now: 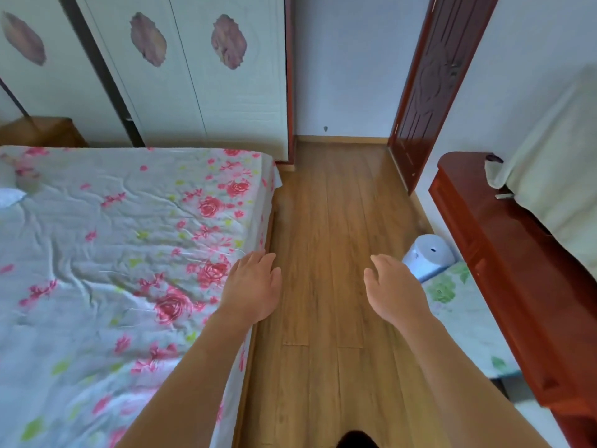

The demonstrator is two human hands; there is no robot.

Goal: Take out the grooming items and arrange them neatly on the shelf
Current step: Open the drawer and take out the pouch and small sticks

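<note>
My left hand [253,286] hovers palm down over the right edge of the bed, fingers relaxed and holding nothing. Over the wooden floor, my right hand [392,287] is also stretched forward with loose fingers and is empty. No grooming items and no shelf show in the head view.
A bed [113,253] with a floral sheet fills the left. A white wardrobe [200,76] stands behind it. A strip of wooden floor [329,205] runs ahead to a dark red door [433,92]. A red-brown cabinet [517,253] draped with cloth lines the right, with a white round container [429,253] by it.
</note>
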